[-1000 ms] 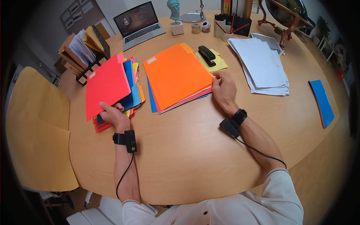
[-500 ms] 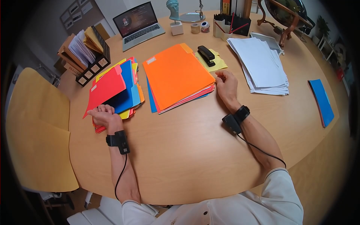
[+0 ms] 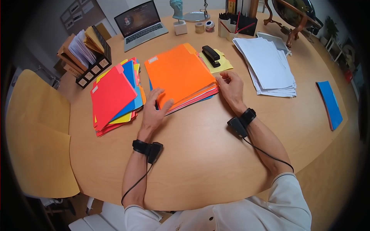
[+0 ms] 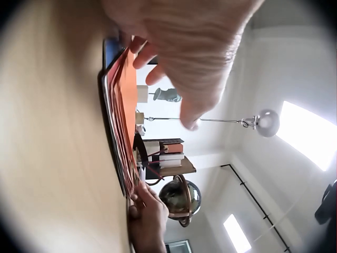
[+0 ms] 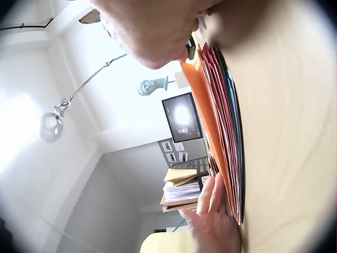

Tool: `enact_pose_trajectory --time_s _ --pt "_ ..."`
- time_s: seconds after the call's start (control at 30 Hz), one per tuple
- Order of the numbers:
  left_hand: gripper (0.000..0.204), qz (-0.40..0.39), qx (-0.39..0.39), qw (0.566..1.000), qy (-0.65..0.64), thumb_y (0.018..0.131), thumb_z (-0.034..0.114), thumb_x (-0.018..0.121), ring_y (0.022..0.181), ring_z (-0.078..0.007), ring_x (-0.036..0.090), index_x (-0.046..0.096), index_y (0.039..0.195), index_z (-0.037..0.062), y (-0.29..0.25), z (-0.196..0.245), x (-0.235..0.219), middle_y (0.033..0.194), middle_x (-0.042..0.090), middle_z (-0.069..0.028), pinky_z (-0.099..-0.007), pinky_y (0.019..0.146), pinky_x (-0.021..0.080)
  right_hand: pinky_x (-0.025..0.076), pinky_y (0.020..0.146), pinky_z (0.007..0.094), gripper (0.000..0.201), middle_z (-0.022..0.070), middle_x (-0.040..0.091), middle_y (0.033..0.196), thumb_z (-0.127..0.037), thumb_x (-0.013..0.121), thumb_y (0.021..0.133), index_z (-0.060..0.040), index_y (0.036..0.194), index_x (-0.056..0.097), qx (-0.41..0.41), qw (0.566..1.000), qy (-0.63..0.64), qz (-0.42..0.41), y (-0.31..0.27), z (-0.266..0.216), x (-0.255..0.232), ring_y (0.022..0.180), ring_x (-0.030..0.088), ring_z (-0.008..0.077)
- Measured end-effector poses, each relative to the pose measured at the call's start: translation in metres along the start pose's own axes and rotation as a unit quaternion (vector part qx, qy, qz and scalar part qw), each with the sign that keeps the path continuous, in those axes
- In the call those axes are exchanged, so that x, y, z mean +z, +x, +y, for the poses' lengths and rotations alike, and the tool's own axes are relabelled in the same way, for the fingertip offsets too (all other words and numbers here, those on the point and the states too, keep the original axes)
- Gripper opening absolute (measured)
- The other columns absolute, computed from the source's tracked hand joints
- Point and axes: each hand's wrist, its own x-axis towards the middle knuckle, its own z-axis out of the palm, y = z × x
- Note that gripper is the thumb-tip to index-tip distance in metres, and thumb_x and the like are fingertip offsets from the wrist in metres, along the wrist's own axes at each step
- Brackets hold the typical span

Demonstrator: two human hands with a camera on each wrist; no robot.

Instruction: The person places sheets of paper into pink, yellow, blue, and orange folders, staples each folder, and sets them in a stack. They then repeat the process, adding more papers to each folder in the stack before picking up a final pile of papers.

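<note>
A stack of folders with an orange folder (image 3: pixel 179 73) on top lies in the middle of the desk. My right hand (image 3: pixel 231 90) is at its right corner, fingers curled, pinching the orange folder's edge; in the right wrist view that folder (image 5: pixel 202 105) rises a little off the red and blue ones below. My left hand (image 3: pixel 154 111) is at the stack's near left corner, fingers spread and thumb apart, gripping nothing. To its left, a red folder (image 3: pixel 113 96) lies on a fanned pile with blue folders (image 3: pixel 133 101) and yellow ones.
Behind the stack, a black stapler (image 3: pixel 211 56) sits on a yellow folder (image 3: pixel 224 63). White papers (image 3: pixel 266 67) lie to the right, with a blue folder (image 3: pixel 328 104) at the right edge. A laptop (image 3: pixel 142 29), file holder (image 3: pixel 92 71), bust (image 3: pixel 177 9) and globe (image 3: pixel 295 13) stand farther back.
My left hand has let go of the red folder, which now lies on the left pile, and has moved right to the orange stack. The right hand stays at the stack's right corner.
</note>
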Motion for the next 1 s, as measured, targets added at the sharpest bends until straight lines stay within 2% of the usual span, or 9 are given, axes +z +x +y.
enact_pose_trajectory --time_s 0.07,0.2,0.27,0.4,0.47,0.57,0.8,0.87,1.0 --pt "0.063 -0.029 0.026 0.984 0.174 0.089 0.035 0.079 0.132 -0.0325 0.053 0.057 0.13 -0.0071 -0.006 0.012 0.004 0.138 0.057 -0.02 -0.0401 0.114 0.039 0.055 0.076 0.0371 0.047 0.0167 0.07 0.099 -0.038 0.08 0.082 0.0026 0.104 0.072 0.0 1.0 -0.019 -0.021 -0.002 -0.007 -0.001 0.085 0.07 0.0255" --pt "0.068 -0.016 0.013 0.988 0.152 0.084 0.038 0.082 0.129 -0.0349 0.055 0.058 0.128 -0.0077 -0.004 0.026 0.009 0.134 0.058 -0.0232 -0.0408 0.111 0.042 0.055 0.076 0.0381 0.061 0.015 0.069 0.105 -0.054 0.08 0.081 0.0004 0.108 0.072 -0.016 0.997 -0.066 -0.027 -0.01 -0.027 0.001 0.09 0.07 0.0254" --pt "0.053 0.0 -0.005 0.984 0.175 0.088 0.03 0.077 0.124 -0.0362 0.057 0.059 0.123 -0.0066 -0.004 0.034 0.012 0.13 0.058 -0.0242 -0.0402 0.107 0.044 0.055 0.077 0.04 0.068 0.0136 0.067 0.109 -0.062 0.077 0.08 -0.0008 0.11 0.072 -0.007 0.995 -0.096 -0.035 -0.012 -0.034 0.002 0.092 0.07 0.0263" --pt "0.036 0.04 0.071 0.976 0.201 0.092 0.023 0.072 0.103 -0.0395 0.06 0.058 0.11 -0.0062 -0.002 0.023 0.014 0.111 0.059 -0.0239 -0.0431 0.09 0.05 0.054 0.078 0.0422 0.065 0.0126 0.065 0.111 -0.06 0.077 0.08 -0.0026 0.109 0.073 -0.015 0.991 -0.118 -0.054 -0.01 -0.031 0.002 0.091 0.07 0.0283" --pt "0.022 0.046 -0.045 0.985 0.157 0.094 0.015 0.066 0.085 -0.0389 0.058 0.056 0.096 -0.0045 -0.003 0.031 0.012 0.095 0.057 -0.021 -0.0443 0.076 0.048 0.054 0.077 0.0427 0.059 0.0127 0.063 0.113 -0.056 0.08 0.078 -0.0053 0.108 0.075 -0.033 0.99 -0.122 -0.065 -0.01 -0.026 0.002 0.093 0.069 0.0293" --pt "0.025 0.07 -0.029 0.98 0.185 0.094 0.014 0.064 0.074 -0.0379 0.053 0.051 0.085 -0.0043 -0.002 0.039 0.009 0.084 0.053 -0.0196 -0.0455 0.068 0.044 0.053 0.076 0.0428 0.052 0.0119 0.062 0.111 -0.05 0.082 0.077 -0.007 0.104 0.075 -0.04 0.984 -0.137 -0.108 -0.012 -0.029 -0.001 0.095 0.067 0.0291" --pt "0.02 0.088 0.005 0.983 0.158 0.094 0.01 0.057 0.072 -0.0368 0.054 0.051 0.083 -0.0054 -0.006 0.032 0.011 0.084 0.055 -0.0204 -0.0453 0.068 0.044 0.051 0.074 0.0449 0.046 0.0099 0.059 0.103 -0.046 0.085 0.074 -0.0045 0.088 0.07 -0.065 0.964 -0.231 -0.118 -0.018 -0.047 -0.001 0.098 0.061 0.0286" --pt "0.021 0.141 -0.014 0.984 0.104 0.095 0.011 0.056 0.072 -0.0352 0.055 0.054 0.083 -0.0065 -0.007 0.034 0.012 0.083 0.057 -0.0192 -0.0443 0.068 0.045 0.05 0.073 0.0452 0.045 0.0103 0.058 0.103 -0.044 0.086 0.075 -0.0037 0.086 0.068 -0.062 0.963 -0.232 -0.125 -0.02 -0.048 -0.001 0.1 0.059 0.0291" --pt "0.024 0.153 -0.05 0.986 0.049 0.097 0.014 0.054 0.071 -0.0338 0.056 0.057 0.084 -0.007 -0.008 0.038 0.011 0.079 0.058 -0.0183 -0.0431 0.068 0.045 0.05 0.072 0.0455 0.043 0.0111 0.058 0.102 -0.041 0.085 0.078 -0.003 0.089 0.068 -0.046 0.956 -0.247 -0.152 -0.021 -0.055 -0.004 0.1 0.059 0.0294"
